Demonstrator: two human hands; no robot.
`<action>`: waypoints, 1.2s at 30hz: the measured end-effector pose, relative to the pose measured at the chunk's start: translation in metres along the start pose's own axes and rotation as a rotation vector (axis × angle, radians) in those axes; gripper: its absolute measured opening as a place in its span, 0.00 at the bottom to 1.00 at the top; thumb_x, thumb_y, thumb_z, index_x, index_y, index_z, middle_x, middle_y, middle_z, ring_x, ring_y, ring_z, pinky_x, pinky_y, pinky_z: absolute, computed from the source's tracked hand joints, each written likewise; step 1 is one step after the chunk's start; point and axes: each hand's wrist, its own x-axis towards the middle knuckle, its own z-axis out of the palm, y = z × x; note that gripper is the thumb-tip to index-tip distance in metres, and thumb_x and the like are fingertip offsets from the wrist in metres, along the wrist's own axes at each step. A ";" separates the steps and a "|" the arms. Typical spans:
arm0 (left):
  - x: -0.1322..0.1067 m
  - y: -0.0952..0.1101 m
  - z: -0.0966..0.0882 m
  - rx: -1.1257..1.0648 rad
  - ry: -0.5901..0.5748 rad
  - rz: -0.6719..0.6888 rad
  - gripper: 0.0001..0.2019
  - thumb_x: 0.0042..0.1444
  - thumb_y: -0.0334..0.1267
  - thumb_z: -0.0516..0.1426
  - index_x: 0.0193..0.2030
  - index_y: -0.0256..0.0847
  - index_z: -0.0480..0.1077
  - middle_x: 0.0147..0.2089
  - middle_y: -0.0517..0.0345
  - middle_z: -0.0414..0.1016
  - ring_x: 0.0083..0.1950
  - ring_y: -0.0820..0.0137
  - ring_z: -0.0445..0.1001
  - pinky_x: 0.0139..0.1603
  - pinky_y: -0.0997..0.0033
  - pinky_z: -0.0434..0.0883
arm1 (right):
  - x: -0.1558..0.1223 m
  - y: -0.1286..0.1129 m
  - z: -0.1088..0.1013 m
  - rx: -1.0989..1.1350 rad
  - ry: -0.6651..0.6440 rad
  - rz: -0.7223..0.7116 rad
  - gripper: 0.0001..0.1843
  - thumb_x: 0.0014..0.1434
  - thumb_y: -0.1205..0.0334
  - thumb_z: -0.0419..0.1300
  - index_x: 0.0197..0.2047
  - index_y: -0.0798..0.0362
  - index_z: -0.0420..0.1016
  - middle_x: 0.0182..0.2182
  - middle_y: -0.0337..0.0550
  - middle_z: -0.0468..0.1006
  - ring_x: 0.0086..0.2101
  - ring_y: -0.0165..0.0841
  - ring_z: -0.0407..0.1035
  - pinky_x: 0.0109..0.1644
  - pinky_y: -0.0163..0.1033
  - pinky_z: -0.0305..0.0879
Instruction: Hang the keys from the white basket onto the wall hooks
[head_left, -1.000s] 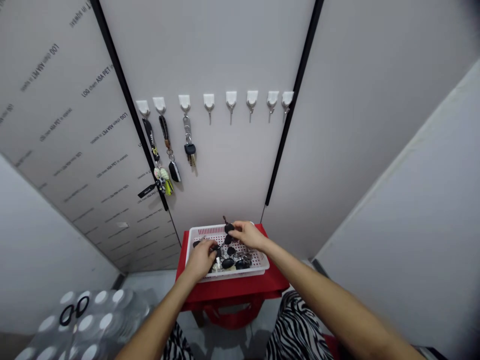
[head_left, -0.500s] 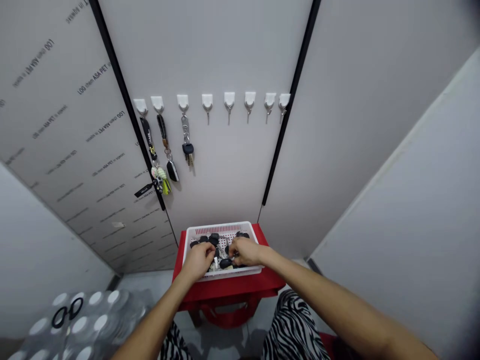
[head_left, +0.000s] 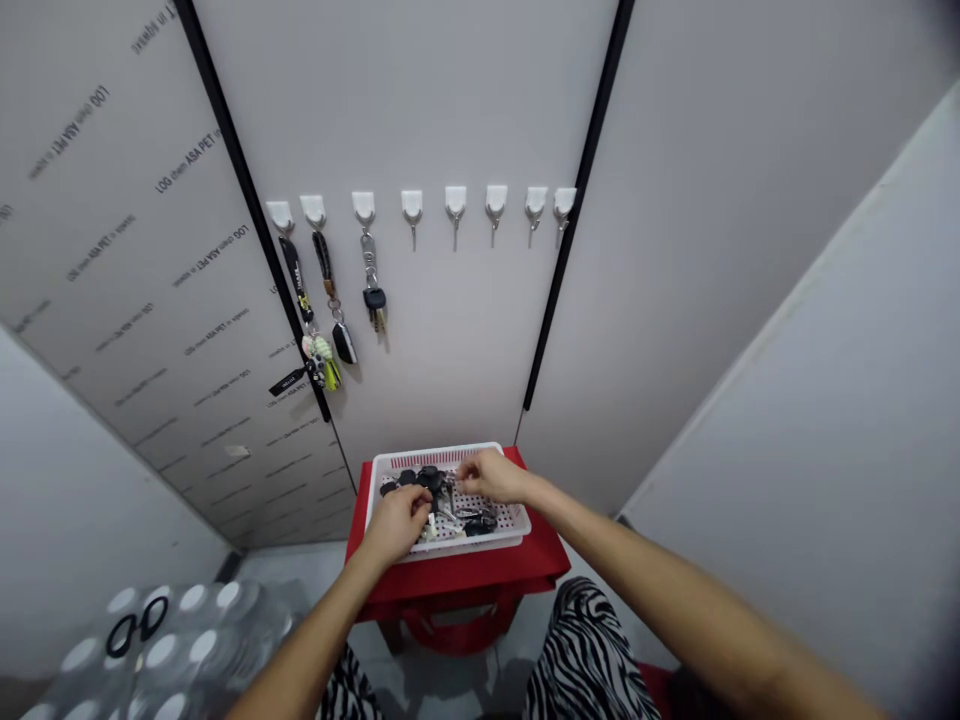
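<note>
Since the earlier view, your right hand had moved up toward the far side of the basket, while your left hand stayed almost in the same place. The black key fobs and metal keys lay in a loose pile inside a white plastic basket, and this pile ran mostly along the far side of the basket, from the left to the middle. Your right hand was the nearer one to the far part of the pile. Its fingers were bunched together just above the pile, but I could not tell if they held a key. Your left hand was curled downward over the near left part of the pile and hid what was under it, so I also could not tell if it was grasping something. One more black fob lay apart at the right end, nearer to your right hand.

The basket stood on a red table. Ahead, on the grey wall, eight white hooks made a row, and the three at the left carried key sets. Your zebra-print trousers showed below your right arm, and scissors lay on a dotted silver sheet at the lower left.
</note>
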 end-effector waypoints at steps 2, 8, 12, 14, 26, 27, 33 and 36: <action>0.000 0.001 0.000 0.008 -0.002 -0.005 0.10 0.44 0.33 0.46 0.30 0.38 0.66 0.28 0.58 0.69 0.29 0.74 0.65 0.31 0.77 0.59 | -0.006 0.001 0.001 -0.258 -0.130 0.026 0.05 0.35 0.66 0.56 0.20 0.56 0.70 0.18 0.40 0.70 0.22 0.29 0.62 0.23 0.30 0.52; 0.000 0.002 0.000 0.007 0.005 -0.032 0.09 0.44 0.33 0.46 0.29 0.38 0.66 0.28 0.58 0.69 0.30 0.74 0.65 0.32 0.76 0.59 | -0.015 0.010 0.013 -0.293 -0.160 0.000 0.07 0.35 0.68 0.55 0.24 0.55 0.70 0.19 0.40 0.70 0.22 0.27 0.60 0.23 0.29 0.51; 0.000 0.002 0.001 -0.105 0.022 -0.060 0.10 0.43 0.33 0.47 0.30 0.38 0.66 0.29 0.58 0.70 0.31 0.73 0.66 0.33 0.75 0.60 | -0.010 0.008 0.017 0.097 -0.082 0.063 0.05 0.37 0.67 0.55 0.23 0.56 0.68 0.15 0.34 0.65 0.18 0.22 0.56 0.22 0.27 0.50; 0.002 0.008 0.000 -0.256 0.037 -0.076 0.10 0.43 0.33 0.47 0.32 0.37 0.66 0.31 0.57 0.70 0.33 0.73 0.66 0.35 0.75 0.61 | -0.004 0.002 0.015 0.334 0.035 0.093 0.05 0.38 0.65 0.54 0.22 0.57 0.66 0.15 0.33 0.64 0.18 0.22 0.55 0.22 0.28 0.51; 0.083 0.077 -0.095 -0.616 0.484 0.062 0.10 0.44 0.34 0.48 0.34 0.33 0.64 0.34 0.53 0.70 0.34 0.74 0.67 0.38 0.74 0.63 | 0.065 -0.096 -0.093 0.731 0.615 -0.120 0.06 0.40 0.62 0.50 0.19 0.57 0.61 0.15 0.33 0.61 0.17 0.22 0.55 0.22 0.29 0.53; 0.091 0.082 -0.106 -0.615 0.522 0.067 0.10 0.44 0.33 0.48 0.35 0.33 0.63 0.34 0.53 0.70 0.34 0.74 0.67 0.38 0.74 0.63 | 0.072 -0.102 -0.103 0.739 0.644 -0.139 0.06 0.40 0.62 0.50 0.19 0.57 0.61 0.15 0.33 0.62 0.17 0.22 0.55 0.22 0.29 0.53; 0.123 0.107 -0.155 -0.575 0.650 0.037 0.16 0.41 0.28 0.50 0.41 0.31 0.61 0.37 0.50 0.69 0.36 0.75 0.67 0.39 0.76 0.63 | 0.111 -0.128 -0.147 0.727 0.818 -0.185 0.09 0.38 0.59 0.52 0.21 0.57 0.64 0.15 0.34 0.64 0.18 0.23 0.57 0.22 0.29 0.55; 0.133 0.110 -0.166 -0.518 0.646 0.024 0.19 0.40 0.27 0.51 0.43 0.32 0.61 0.36 0.51 0.69 0.35 0.74 0.67 0.38 0.76 0.63 | 0.124 -0.133 -0.160 0.683 0.897 -0.159 0.09 0.38 0.59 0.52 0.20 0.57 0.64 0.15 0.34 0.64 0.18 0.22 0.57 0.23 0.29 0.55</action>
